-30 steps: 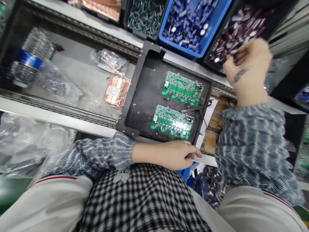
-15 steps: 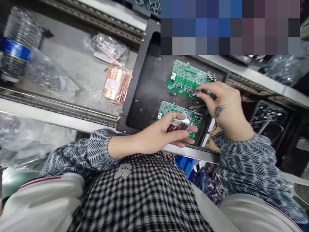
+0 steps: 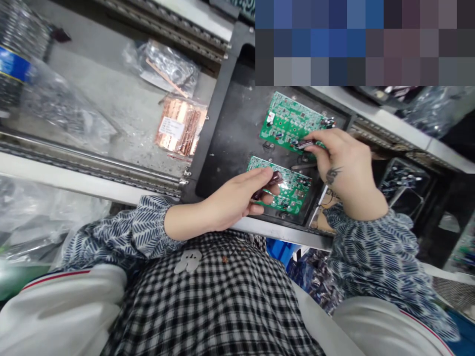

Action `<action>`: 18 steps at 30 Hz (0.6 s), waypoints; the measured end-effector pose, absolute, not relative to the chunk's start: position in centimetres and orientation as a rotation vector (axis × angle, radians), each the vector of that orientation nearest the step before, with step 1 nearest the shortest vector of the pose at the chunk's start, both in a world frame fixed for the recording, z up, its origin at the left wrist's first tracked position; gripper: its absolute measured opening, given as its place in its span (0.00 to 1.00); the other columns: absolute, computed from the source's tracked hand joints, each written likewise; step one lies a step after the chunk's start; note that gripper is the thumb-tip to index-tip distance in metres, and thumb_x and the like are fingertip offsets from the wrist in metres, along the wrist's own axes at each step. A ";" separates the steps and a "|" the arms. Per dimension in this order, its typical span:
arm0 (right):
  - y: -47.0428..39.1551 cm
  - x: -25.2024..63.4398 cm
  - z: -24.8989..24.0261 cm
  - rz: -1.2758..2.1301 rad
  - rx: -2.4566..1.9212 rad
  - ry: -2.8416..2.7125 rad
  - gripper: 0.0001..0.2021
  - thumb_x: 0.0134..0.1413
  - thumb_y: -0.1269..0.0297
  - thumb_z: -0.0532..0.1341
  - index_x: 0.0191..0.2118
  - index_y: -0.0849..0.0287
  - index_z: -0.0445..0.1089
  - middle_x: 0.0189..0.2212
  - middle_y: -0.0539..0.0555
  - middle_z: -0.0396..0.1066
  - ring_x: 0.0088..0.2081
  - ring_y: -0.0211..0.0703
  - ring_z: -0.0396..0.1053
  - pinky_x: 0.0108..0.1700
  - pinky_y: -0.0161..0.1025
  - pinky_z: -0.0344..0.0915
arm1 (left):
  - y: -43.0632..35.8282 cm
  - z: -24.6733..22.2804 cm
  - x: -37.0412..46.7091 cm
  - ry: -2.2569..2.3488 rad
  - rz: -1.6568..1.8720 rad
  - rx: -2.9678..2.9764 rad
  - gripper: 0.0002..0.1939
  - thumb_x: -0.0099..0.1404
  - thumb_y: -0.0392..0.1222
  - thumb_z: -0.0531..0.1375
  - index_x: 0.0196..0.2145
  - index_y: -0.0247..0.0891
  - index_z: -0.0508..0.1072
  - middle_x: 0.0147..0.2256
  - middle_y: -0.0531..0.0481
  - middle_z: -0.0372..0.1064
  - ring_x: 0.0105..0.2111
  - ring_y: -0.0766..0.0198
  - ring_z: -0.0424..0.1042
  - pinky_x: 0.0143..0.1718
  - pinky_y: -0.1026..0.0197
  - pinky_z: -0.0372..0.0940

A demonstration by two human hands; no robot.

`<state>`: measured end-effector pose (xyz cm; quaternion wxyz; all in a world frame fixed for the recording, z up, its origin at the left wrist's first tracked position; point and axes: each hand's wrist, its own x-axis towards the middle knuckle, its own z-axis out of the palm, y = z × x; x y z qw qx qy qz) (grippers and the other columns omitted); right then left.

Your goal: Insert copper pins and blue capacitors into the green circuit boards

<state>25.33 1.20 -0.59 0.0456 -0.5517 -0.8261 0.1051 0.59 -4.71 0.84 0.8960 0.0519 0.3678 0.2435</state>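
Note:
Two green circuit boards lie in a black tray [image 3: 226, 123]. At the lower right corner of the far circuit board [image 3: 293, 118], my right hand [image 3: 339, 158] pinches a dark cylindrical capacitor [image 3: 306, 144] between thumb and fingertips. The capacitor lies tilted against the board's edge; whether its leads are in the board I cannot tell. Over the left part of the near circuit board [image 3: 297, 190], my left hand [image 3: 248, 190] has its fingers curled round dark maroon capacitors [image 3: 275, 179]. Part of them is hidden by the fingers.
Left of the tray, a bundle of copper strips [image 3: 178, 126] in plastic, a clear bag [image 3: 170, 64] and a large water bottle [image 3: 13, 59] lie between the conveyor rails [image 3: 92, 160]. A clear box of small parts [image 3: 404, 180] stands at the right.
My left hand has drawn back slightly left, and its spread fingers have curled round the capacitors. My right hand stays at the far board's corner. The view has shifted slightly.

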 end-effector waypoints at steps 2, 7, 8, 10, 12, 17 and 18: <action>1.2 25.1 -0.5 0.317 -1.719 -2.524 0.13 0.70 0.58 0.54 0.49 0.53 0.76 0.46 0.59 0.79 0.47 0.56 0.77 0.48 0.52 0.73 | -4.7 0.8 0.7 0.768 0.531 0.065 0.14 0.76 0.47 0.58 0.37 0.33 0.70 0.34 0.51 0.65 0.26 0.75 0.61 0.23 0.73 0.51; 0.9 25.2 -0.5 0.313 -1.649 -2.596 0.15 0.73 0.58 0.51 0.50 0.47 0.75 0.51 0.56 0.77 0.52 0.56 0.76 0.54 0.55 0.73 | -4.6 0.7 0.7 0.750 0.563 0.031 0.20 0.68 0.53 0.67 0.34 0.32 0.71 0.32 0.52 0.64 0.25 0.75 0.59 0.23 0.72 0.51; 0.7 25.2 -0.6 0.286 -1.599 -2.597 0.14 0.72 0.58 0.52 0.50 0.48 0.75 0.51 0.56 0.78 0.52 0.57 0.76 0.55 0.57 0.73 | -4.6 0.7 0.7 0.754 0.566 0.032 0.20 0.67 0.54 0.68 0.34 0.32 0.71 0.31 0.52 0.63 0.25 0.75 0.59 0.23 0.72 0.50; 0.1 24.8 -0.3 0.254 -1.523 -2.541 0.14 0.70 0.57 0.57 0.54 0.50 0.73 0.52 0.57 0.77 0.55 0.60 0.75 0.57 0.60 0.72 | -4.7 0.7 0.9 0.764 0.579 0.042 0.21 0.65 0.55 0.69 0.34 0.32 0.71 0.31 0.53 0.63 0.25 0.75 0.59 0.23 0.72 0.51; -1.0 23.8 0.6 0.331 -1.451 -2.463 0.20 0.66 0.56 0.61 0.61 0.51 0.69 0.57 0.58 0.74 0.58 0.61 0.72 0.57 0.59 0.72 | -4.9 0.5 1.0 0.758 0.602 0.061 0.21 0.65 0.54 0.69 0.34 0.32 0.70 0.31 0.54 0.62 0.25 0.75 0.59 0.23 0.72 0.52; -2.5 20.8 2.8 0.757 -1.150 -2.449 0.12 0.65 0.61 0.64 0.53 0.45 0.73 0.46 0.50 0.80 0.46 0.48 0.78 0.49 0.47 0.76 | -5.6 -0.1 1.0 0.703 0.608 0.157 0.14 0.69 0.48 0.66 0.37 0.34 0.70 0.31 0.55 0.63 0.28 0.73 0.63 0.30 0.71 0.60; -2.1 20.7 2.8 0.783 -1.150 -2.428 0.10 0.65 0.62 0.64 0.50 0.46 0.74 0.43 0.49 0.80 0.44 0.47 0.79 0.48 0.46 0.76 | -5.7 -0.1 0.8 0.707 0.587 0.175 0.10 0.70 0.44 0.64 0.38 0.35 0.71 0.32 0.54 0.64 0.30 0.73 0.65 0.33 0.70 0.62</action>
